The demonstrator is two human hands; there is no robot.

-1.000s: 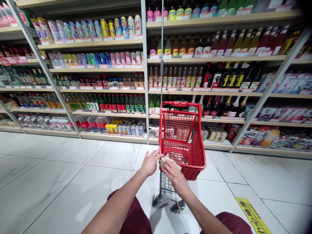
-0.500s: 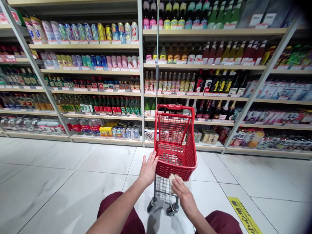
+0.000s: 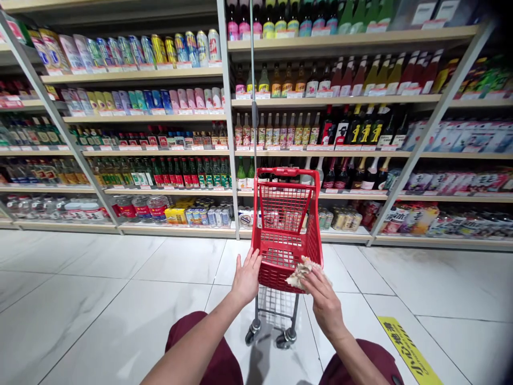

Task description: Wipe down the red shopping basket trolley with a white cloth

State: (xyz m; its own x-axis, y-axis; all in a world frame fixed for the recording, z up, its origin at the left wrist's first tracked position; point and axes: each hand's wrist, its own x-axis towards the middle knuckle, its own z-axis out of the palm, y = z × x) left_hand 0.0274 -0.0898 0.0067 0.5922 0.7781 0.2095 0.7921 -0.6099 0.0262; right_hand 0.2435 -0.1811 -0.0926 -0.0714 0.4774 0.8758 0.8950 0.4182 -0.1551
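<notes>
1. Red shopping cart [image 3: 278,277], one only, stands on the pale tiled floor [image 3: 120,321], between the person's knees [image 3: 204,353] and the bottom edge of the shelves [image 3: 178,231]. I count two wheels [image 3: 286,338] at its near side.

2. One crumpled whitish cloth [image 3: 300,271] is at the near right corner of the basket part, lying over the rim and the outside wall.

3. Two hands I see, both of the same person. The left hand [image 3: 246,275] is open, with fingers almost straight; its fingertips seem to touch the left side of the basket part, close to the near left corner.

4. The right hand [image 3: 324,299] has fingers half bent, and it grasps the cloth, pressing it on the near right corner.

5. Inside the basket part I see the red grid of bottom and back. The shelves carry rows of bottles and cans; two green bottles [image 3: 241,174] stand just left of the cart's upper edge.

6. One yellow floor sign [image 3: 409,350] lies right of the cart.
</notes>
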